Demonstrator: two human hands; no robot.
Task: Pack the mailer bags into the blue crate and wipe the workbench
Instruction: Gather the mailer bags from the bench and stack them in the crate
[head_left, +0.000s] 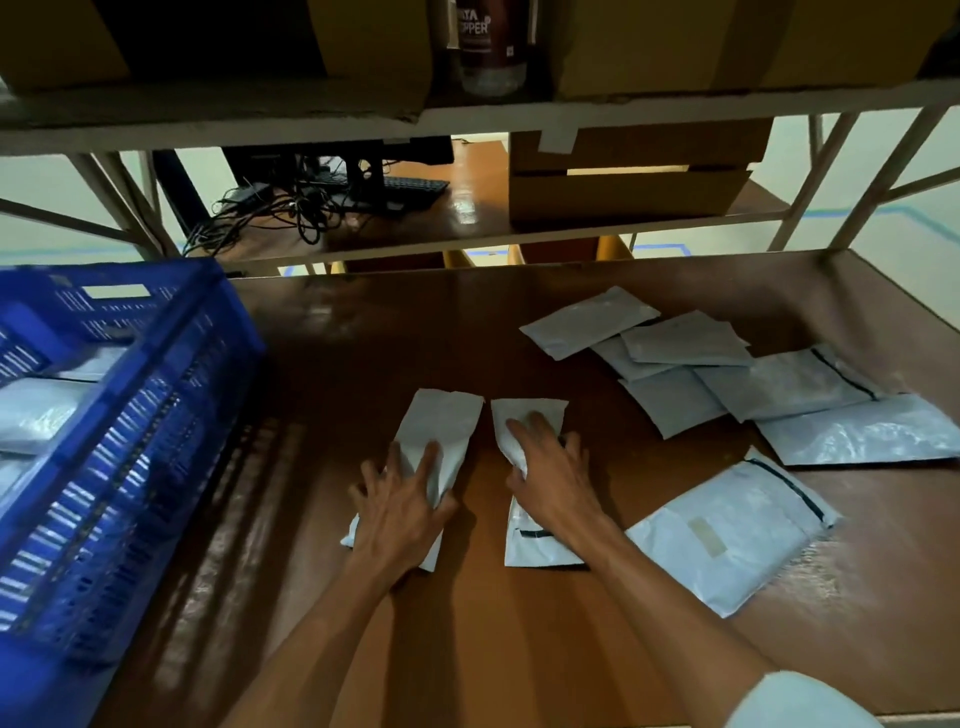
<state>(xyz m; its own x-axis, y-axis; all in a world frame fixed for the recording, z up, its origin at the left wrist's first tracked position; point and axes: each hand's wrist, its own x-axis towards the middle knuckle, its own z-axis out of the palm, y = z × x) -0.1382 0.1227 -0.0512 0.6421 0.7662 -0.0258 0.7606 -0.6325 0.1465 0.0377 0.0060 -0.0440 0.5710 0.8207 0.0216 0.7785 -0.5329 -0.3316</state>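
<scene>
Packing is under way: right of the blue slatted plastic crate (156, 441), two white plastic mailer bags (441, 426) are pressed to the brown wooden workbench (519, 649) by the spread left hand (400, 504) and right hand (553, 480). Next, a grip and a lift into the crate are needed.

Blue slatted crate (156, 389), white mailer bags (685, 338) with black strips, glossy brown workbench (363, 353).

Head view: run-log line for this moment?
left hand rests on mailer bag; right hand rests on second bag; blue crate partly filled; more bags loose on workbench
</scene>
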